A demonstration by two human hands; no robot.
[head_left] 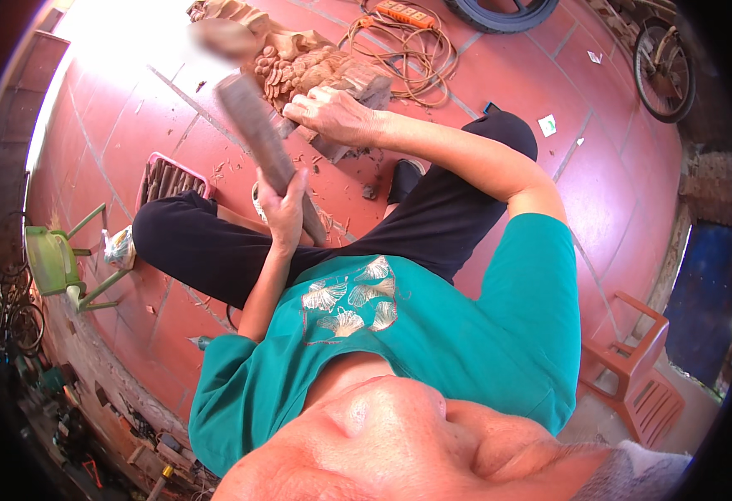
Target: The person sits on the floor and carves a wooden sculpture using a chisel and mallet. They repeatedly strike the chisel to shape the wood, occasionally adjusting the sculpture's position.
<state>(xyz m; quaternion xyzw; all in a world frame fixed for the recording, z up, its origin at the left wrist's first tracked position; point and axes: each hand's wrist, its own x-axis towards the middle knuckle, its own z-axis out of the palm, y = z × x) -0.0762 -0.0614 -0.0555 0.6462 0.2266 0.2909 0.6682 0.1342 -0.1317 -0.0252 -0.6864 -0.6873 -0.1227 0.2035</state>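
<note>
My left hand is wrapped round a wooden mallet, a thick, worn club that slants up toward the carving. My right hand is closed at the near side of a carved wooden sculpture; what its fingers hold, if anything, is hidden. Rounded, clustered shapes and folds are cut into the light brown wood. The mallet's thick end covers part of the carving's left side. Wood chips lie on the floor below the sculpture, in front of my bent legs.
A pink tray of several wooden-handled tools stands by my left knee. Beyond the carving lie an orange power strip with coiled cable and a tyre. A green chair is at left, a brown plastic chair at right.
</note>
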